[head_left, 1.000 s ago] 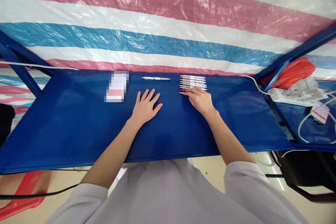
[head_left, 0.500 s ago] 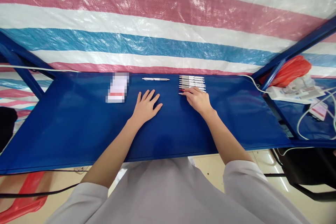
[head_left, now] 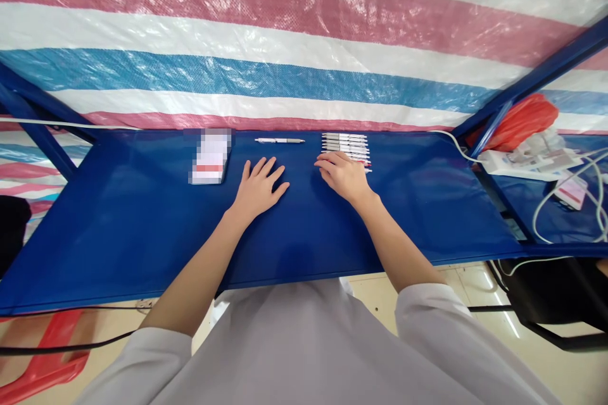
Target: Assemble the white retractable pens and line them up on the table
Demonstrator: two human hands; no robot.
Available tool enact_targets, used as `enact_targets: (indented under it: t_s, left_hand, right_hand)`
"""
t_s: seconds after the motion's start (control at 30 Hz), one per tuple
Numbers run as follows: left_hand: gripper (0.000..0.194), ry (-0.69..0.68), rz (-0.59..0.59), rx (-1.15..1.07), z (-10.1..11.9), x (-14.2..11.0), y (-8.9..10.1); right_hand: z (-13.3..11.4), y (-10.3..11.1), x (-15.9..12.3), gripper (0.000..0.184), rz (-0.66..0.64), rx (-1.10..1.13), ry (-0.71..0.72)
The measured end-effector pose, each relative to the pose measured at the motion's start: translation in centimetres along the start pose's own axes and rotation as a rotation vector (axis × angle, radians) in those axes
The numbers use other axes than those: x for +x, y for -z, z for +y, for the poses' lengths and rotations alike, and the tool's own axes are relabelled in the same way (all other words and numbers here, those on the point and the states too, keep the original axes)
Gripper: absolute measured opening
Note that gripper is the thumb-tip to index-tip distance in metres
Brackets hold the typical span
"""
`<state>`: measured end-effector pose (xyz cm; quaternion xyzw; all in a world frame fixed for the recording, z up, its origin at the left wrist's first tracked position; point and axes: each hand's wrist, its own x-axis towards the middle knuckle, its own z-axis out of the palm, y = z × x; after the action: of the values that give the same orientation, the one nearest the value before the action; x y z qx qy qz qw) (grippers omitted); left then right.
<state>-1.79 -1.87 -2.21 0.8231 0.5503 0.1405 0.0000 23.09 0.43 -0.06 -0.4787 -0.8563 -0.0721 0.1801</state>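
My left hand (head_left: pixel 259 188) lies flat on the blue tabletop (head_left: pixel 304 228), fingers spread and nothing held. Just beyond its fingertips a single white pen with a grey end (head_left: pixel 279 140) lies crosswise. To the right, several white and grey pens (head_left: pixel 344 138) lie side by side in a neat stack of rows. My right hand (head_left: pixel 346 176) rests over the near pens, its fingers bent and close together at their left ends. The hand covers the middle and left of the nearest pens, one with red parts (head_left: pixel 365 163). What its fingertips pinch, if anything, is hidden.
A phone with a blurred screen (head_left: pixel 211 157) lies left of the single pen. At the right, beyond a blue metal frame (head_left: pixel 494 130), are a red plastic bag (head_left: pixel 525 123), a white power strip (head_left: pixel 515 168) and cables. A striped tarp (head_left: pixel 285 38) hangs behind the table.
My right hand has shifted left over the pens, its fingers reaching past their left ends and hiding the near ones' tips. My left hand stays flat. The view has moved slightly.
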Motion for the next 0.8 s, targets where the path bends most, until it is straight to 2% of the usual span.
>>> enact_targets:
  t_s: [0.2, 0.37, 0.63, 0.8]
  left_hand:
    - [0.047, 0.004, 0.024, 0.012, -1.6, -0.3, 0.5]
    - [0.048, 0.013, 0.01, 0.025, -2.0, -0.8, 0.2]
    - [0.049, -0.003, -0.004, 0.026, -2.3, -0.9, -0.2]
    - [0.047, 0.007, -0.017, 0.002, -2.2, -0.2, 0.3]
  right_hand:
    - [-3.2, -2.1, 1.2, 0.031, 0.035, 0.1, 0.0]
    - [-5.1, -4.1, 1.4, 0.038, 0.034, 0.13, 0.007]
    - [-5.5, -5.0, 1.4, 0.04, 0.005, 0.162, 0.035]
    - [-5.4, -5.1, 1.4, 0.038, 0.012, 0.197, 0.022]
